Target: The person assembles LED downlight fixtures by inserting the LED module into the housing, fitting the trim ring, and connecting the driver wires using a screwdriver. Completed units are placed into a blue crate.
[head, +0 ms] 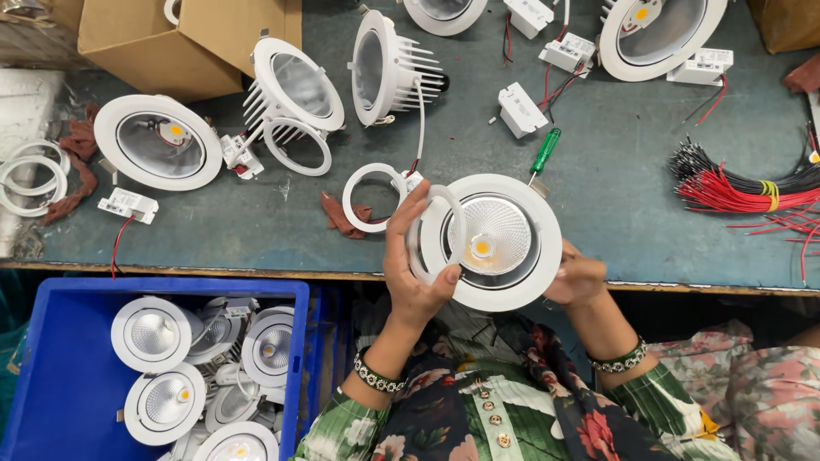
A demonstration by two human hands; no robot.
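While I watch from the head view, both hands sit low centre, just over the near edge of the worktop [598,171]. Left hand [414,273]: fingers curled, thumb and fingertips pinching a thin white ring [434,235] against the left rim of a round white downlight [504,243]. Right hand [576,280]: fingers closed around the downlight's right rim from behind, holding it tilted, reflector and yellow LED facing the camera. Ring touches the fixture's front, not seated flat as far as I can tell.

Near left, below the worktop edge, a blue crate [51,376] holds finished downlights. Just beyond the hands: a loose white ring [372,198] on a red rag [342,215], a green screwdriver [544,152] just beside the held fixture. Open grey-green surface to the right of the screwdriver, up to a bundle of red and black wires [735,186] at the right edge.

Further back: more downlights with finned heatsinks [389,68], small white driver boxes [521,109], a cardboard box [162,38] far left.
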